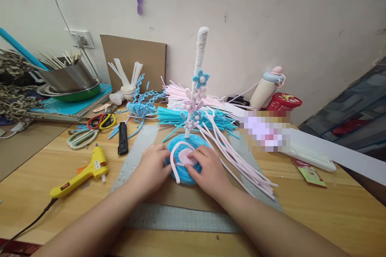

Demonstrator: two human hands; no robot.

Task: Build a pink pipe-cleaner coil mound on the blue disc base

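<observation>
A round base of coiled blue pipe cleaner (177, 142) lies flat before me, with a pale pink coil (184, 153) at its middle. A loose pink pipe cleaner (173, 160) curves from the coil over the blue. My left hand (154, 165) is closed at the left rim of the base, its fingertips partly hidden. My right hand (208, 168) pinches the pink pipe cleaner at the coil, thumb and forefinger close together. Behind the base rises a white wrapped stem (200, 50), bearing blue and pink fuzzy flowers (201, 79).
Pink pipe cleaners (241, 156) lie right of the base; a turquoise bundle (169, 117) lies behind. At left are a yellow glue gun (81, 172), scissors (83, 138) and a black-handled cutter (122, 138). A bottle (262, 90) and red tub (283, 102) stand back right.
</observation>
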